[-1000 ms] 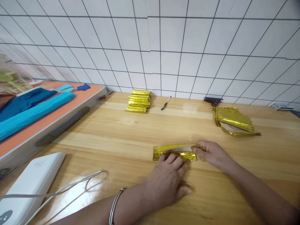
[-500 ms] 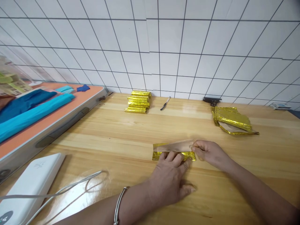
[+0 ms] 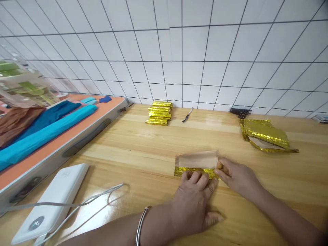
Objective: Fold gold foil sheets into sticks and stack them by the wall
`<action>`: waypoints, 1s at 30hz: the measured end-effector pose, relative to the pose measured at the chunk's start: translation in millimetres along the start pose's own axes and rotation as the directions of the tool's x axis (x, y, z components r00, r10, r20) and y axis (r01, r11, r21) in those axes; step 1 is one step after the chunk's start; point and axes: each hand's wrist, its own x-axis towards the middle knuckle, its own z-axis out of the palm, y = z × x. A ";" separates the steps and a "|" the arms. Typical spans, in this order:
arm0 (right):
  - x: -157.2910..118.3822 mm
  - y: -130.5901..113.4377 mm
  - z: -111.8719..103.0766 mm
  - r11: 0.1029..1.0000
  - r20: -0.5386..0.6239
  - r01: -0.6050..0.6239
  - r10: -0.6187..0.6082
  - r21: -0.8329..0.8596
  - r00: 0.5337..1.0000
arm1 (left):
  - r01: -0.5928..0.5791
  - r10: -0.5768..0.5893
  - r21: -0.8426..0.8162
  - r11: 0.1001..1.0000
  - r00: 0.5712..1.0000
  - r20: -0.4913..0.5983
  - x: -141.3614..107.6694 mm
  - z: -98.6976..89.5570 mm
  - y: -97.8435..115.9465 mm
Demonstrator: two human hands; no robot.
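A strip of gold foil paper [image 3: 196,160] lies partly folded on the wooden table, its tan inner side up at the back and a gold fold along the front. My left hand [image 3: 196,201] presses flat on the front fold, fingers apart and thumb out to the right; a silver bangle is on the wrist. The right end of the strip is pinched between thumb and finger of my right hand [image 3: 237,176]. Several folded gold strips [image 3: 160,113] lie in a row near the wall. To the right rests a stack of gold foil sheets [image 3: 268,132].
A pen [image 3: 188,115] and a black clip-like object [image 3: 241,112] lie near the tiled wall. At left are a white power bank [image 3: 58,191] with a cable, and an orange-topped board [image 3: 110,101] bearing blue and brown cloths.
The view has shifted left. The strip's back flap, earlier slanting over, now stands wider open with more tan side showing. My right hand still pinches the right end; my left hand stays pressed down.
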 end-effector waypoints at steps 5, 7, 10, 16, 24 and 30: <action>-3.4 0.1 2.6 0.997 0.001 0.030 -0.030 -0.078 1.000 | -0.044 0.047 -0.049 0.998 0.998 0.053 -15.9 -2.2 -10.0; -3.1 1.5 4.0 0.996 -0.006 0.038 -0.038 -0.086 0.999 | -0.045 0.048 -0.061 0.997 0.997 0.065 -22.9 -2.9 -17.7; -2.6 2.0 5.0 0.995 -0.011 0.046 -0.047 -0.091 0.999 | 0.006 -0.003 -0.058 0.998 0.998 0.065 -34.5 -5.9 -28.5; -5.6 3.1 8.7 0.987 -0.053 0.074 -0.083 -0.144 0.995 | 0.089 -0.088 -0.038 0.995 0.995 0.040 -51.1 -9.1 -39.0; -21.4 -17.1 11.5 0.844 -0.200 0.373 -0.471 -0.386 0.859 | 0.069 -0.069 -0.024 0.997 0.998 0.011 -45.8 -6.7 -43.5; -30.9 -51.8 32.0 0.801 -0.214 0.504 -0.580 -0.321 0.786 | 0.053 -0.053 -0.004 0.999 0.999 0.002 -45.0 -5.1 -47.8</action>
